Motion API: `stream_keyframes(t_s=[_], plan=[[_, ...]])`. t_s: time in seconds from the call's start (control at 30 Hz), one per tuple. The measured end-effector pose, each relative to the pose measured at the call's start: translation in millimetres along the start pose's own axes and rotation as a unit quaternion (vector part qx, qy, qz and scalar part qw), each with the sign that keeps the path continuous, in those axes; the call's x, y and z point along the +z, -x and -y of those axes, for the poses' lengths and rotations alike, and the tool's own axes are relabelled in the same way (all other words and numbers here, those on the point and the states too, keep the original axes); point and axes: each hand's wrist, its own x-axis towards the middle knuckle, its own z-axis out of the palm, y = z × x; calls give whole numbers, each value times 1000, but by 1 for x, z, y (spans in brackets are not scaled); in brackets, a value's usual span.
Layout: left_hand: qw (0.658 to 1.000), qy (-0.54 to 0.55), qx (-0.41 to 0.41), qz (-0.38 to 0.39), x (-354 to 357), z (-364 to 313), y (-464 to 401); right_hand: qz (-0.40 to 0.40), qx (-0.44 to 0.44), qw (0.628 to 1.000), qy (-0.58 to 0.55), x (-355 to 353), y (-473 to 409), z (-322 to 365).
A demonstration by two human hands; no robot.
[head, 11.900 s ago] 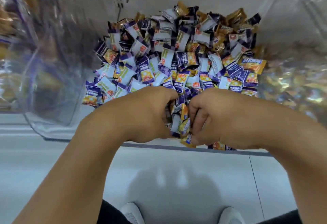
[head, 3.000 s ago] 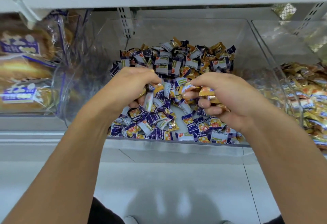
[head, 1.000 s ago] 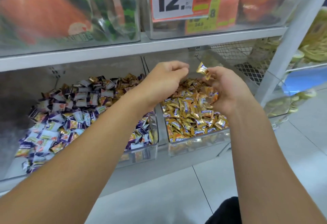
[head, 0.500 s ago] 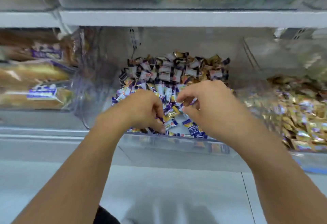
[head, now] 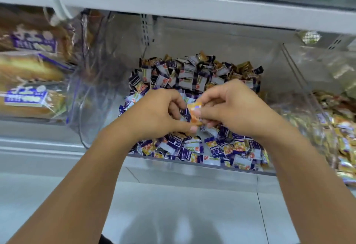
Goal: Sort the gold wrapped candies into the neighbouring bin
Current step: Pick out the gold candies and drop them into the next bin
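Our grip: right hand (head: 233,109) pinches a gold candy (head: 195,111); left hand (head: 158,114) curled beside it, hold unclear.
Below: clear bin (head: 192,168) of purple candies (head: 185,78).
Right: neighbouring bin (head: 327,89).
Overhead: grey shelf (head: 192,7).
Underfoot: pale floor (head: 183,215).

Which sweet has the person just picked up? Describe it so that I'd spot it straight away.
Find the clear middle bin under the grey shelf, heaped with purple-and-white candies. Above its front half the two hands meet; the right hand pinches a gold wrapped candy at its fingertips, with the left hand beside it. It is the only sweet lifted off the heap, orange-gold rather than purple.
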Motion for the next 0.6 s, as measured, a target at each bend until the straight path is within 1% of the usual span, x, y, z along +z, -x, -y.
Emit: stream_keyframes(t_s=[0.07, 0.1, 0.13, 0.2, 0.23, 0.27, 0.3, 0.33, 0.37, 0.4, 0.47, 0.5, 0.57, 0.6], plan=[[989, 146, -1, -1, 1, -9, -2, -23, 40, 989, -144, -2, -2, 0], [975, 224, -5, 0, 2, -14, -4, -28, 50, 981, -185, -2, -5, -2], [960, 278, -4, -8, 1, -17, -5, -23, 51, 974, -221, -4, -7, -1], [952, 303, -7, -40, 0, -21, -7, -29, 34, 967, -251, -11, -9, -3], [952, 300, -18, -56, 0, -20, -8, -56, 19, 975, -214, -16, -9, -5], [951, 299, -39, -72, -1, -18, -9, -86, 3, 988, -126, -19, -9, -7], [948, 298, -64, -92, -3, -16, -10, -93, -12, 996, -3, -19, -10, -10], [945, 294, -84, -112, -5, -13, -12, -70, -19, 990, 118, -15, -10, -12], [951, 268, -90, -128, -7, -9, -12, -40, -15, 975, 217, -9, -12, -14], [964, 209, -85, -139, -10, -5, -11, -16, -6, 956, 291, -1, -14, -18], [989, 60, -43, -132, -12, -1, -9, 17, 12, 923, 383, 12, -18, -23], [994, 6, -17, -108, -10, -2, -6, 32, 13, 911, 410, 17, -18, -23], [998, -49, 17, -34, -2, -7, -2, 60, 10, 896, 440, 21, -18, -19], [996, -82, 23, 10, 3, -9, -2, 68, 16, 894, 442, 22, -17, -17]])
